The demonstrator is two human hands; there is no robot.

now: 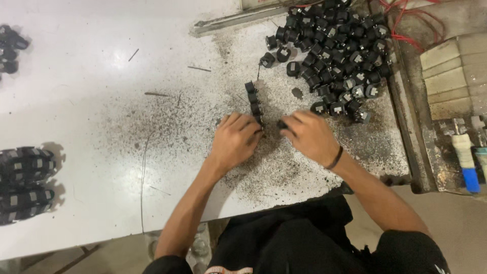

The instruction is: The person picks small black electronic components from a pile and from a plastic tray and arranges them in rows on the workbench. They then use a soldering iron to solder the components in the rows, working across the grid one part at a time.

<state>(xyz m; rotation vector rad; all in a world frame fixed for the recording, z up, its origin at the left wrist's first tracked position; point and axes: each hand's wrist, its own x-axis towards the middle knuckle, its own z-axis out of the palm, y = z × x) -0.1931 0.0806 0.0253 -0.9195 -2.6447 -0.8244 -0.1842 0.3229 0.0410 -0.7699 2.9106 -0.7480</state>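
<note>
Left hand (234, 139) curled at near end of short row of black parts (253, 101) on white bench (91, 101), right hand (309, 136) pinched one black part (282, 124) just beside row, big pile of black parts (337, 56) beyond, dark grit around.

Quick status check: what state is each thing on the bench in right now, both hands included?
Left hand: palm down, fingertips on the near end of the row.
Right hand: palm down, pinching one small black part.
Short row of small black plastic parts: lined up, touching.
Loose heap of the same black parts: jumbled, unsorted.
Stacked black parts at the left edge: bundled in rows.
White worktable: dusted with dark grit.
</note>
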